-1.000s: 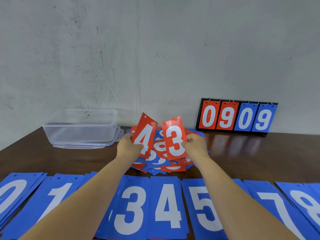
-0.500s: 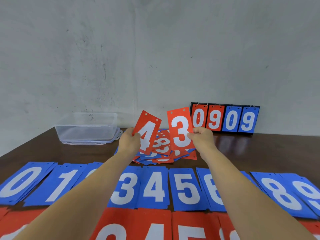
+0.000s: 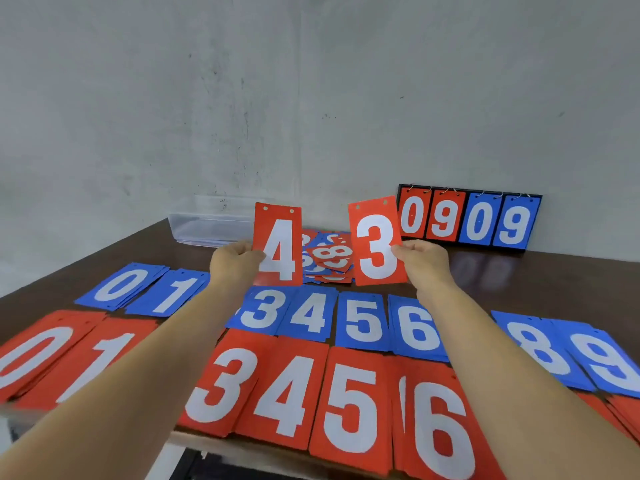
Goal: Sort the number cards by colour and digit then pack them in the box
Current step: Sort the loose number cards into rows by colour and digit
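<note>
Red number cards lie in digit piles along the near edge of the table, with blue number cards in a row just beyond. Above these, the left hand pinches a red 4 card upright, and the right hand pinches a red 3 card. Between and behind them lies a mixed heap. Farthest back, a clear box, seemingly empty, sits at the left and a scoreboard leans against the wall.

A black flip scoreboard stands at the back edge of the dark brown wooden table, toward the right. It touches the grey, marked wall. Its number cards hang on little metal rings: red 0, red 9, blue 0, blue 9.
</note>
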Demonstrator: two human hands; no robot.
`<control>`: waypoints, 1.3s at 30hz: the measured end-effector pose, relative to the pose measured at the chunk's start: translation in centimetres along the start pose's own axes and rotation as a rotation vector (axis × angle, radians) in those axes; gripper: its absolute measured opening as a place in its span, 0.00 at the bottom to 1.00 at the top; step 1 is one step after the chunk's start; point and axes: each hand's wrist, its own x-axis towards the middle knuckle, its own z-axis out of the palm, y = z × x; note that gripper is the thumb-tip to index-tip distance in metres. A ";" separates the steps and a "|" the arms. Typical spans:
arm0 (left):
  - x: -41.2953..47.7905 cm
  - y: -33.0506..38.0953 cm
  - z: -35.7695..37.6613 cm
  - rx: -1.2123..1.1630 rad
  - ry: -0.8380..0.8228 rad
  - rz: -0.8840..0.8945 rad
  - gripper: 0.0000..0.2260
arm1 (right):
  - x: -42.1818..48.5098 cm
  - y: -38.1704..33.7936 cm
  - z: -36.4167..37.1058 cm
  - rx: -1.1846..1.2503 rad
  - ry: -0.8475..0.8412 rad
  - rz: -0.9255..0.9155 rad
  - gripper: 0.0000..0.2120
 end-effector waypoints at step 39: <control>-4.5 -5.4 -17.4 0.071 -0.282 -0.131 0.06 | -20.6 2.5 12.1 -0.717 0.013 -0.040 0.13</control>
